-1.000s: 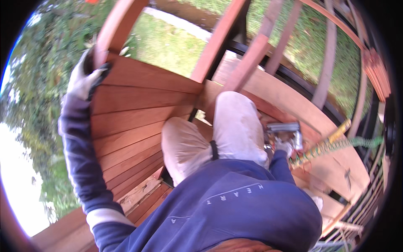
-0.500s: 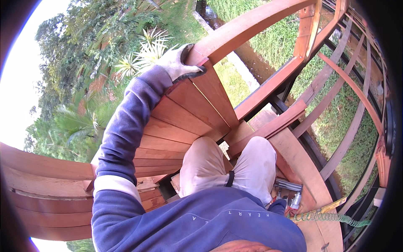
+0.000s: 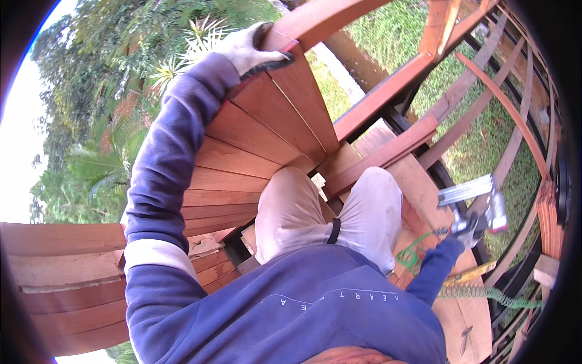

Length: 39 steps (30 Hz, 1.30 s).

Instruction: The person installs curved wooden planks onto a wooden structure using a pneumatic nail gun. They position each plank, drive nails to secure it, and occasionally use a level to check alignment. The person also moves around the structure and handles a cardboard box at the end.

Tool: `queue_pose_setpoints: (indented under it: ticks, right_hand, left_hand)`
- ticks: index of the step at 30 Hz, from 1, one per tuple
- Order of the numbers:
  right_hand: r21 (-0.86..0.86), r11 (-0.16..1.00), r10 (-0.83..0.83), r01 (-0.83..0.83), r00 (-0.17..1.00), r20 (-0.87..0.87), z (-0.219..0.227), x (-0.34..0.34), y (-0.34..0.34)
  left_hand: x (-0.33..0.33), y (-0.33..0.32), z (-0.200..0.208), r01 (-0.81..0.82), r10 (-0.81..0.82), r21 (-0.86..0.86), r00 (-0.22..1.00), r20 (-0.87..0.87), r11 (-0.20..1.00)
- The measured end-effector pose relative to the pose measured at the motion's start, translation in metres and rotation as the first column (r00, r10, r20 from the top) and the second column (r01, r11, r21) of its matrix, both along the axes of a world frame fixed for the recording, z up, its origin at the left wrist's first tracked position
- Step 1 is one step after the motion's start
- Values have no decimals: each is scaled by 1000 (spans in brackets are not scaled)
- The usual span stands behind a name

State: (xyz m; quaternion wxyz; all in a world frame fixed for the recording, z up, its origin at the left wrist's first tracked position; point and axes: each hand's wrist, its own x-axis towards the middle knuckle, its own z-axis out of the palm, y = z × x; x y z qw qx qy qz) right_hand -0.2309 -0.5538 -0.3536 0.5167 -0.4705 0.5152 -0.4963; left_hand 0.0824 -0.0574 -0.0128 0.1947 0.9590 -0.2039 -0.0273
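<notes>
Outdoor timber build: trees (image 3: 91,91) left of the panel (image 3: 260,121), grass (image 3: 388,67) beyond it to the right. Panel is reddish boards fanned out; knees (image 3: 364,212) near its lower right edge. Curved rail (image 3: 330,19) meets the panel at its top corner. Left hand (image 3: 242,51), gloved, sits right at that corner: fingers and thumb clamped on the rail's end, thumb by the panel's edge. Right hand (image 3: 468,233), also gloved, well right of the panel: closed round the nailer (image 3: 465,190); can't make out each finger. Nailer is well apart from the panel, one end of its magazine facing it. Green hose (image 3: 407,259) coils between panel and right hand. Yellow bar (image 3: 473,274) and plywood (image 3: 470,315) also right of panel, past the knees. Curved boards (image 3: 66,267) left of panel, lower down.
</notes>
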Motion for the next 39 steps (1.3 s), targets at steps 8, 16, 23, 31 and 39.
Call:
queue_pose_setpoints:
  ticks: [8,16,23,31,39]
  right_hand:
    - [-76,810,586,-581,798,143,129,177,81]
    - [380,472,314,-796,554,771,-58,236,206]
    - [828,-35,281,-560,789,546,-143,154,323]
    - [828,-125,239,-546,794,559,-185,151,355]
    - [836,-90,220,-541,808,547,-199,159,353]
  left_hand:
    - [30,27,-23,81,-100,101,975,199,992]
    - [13,-3,-6,131,-132,13,985,114,991]
    - [30,29,-18,71,-86,-123,990,-115,990]
    - [11,5,-12,-71,-100,-442,931,-352,894]
    - [4,-4,-12,46,-86,-260,986,-144,964]
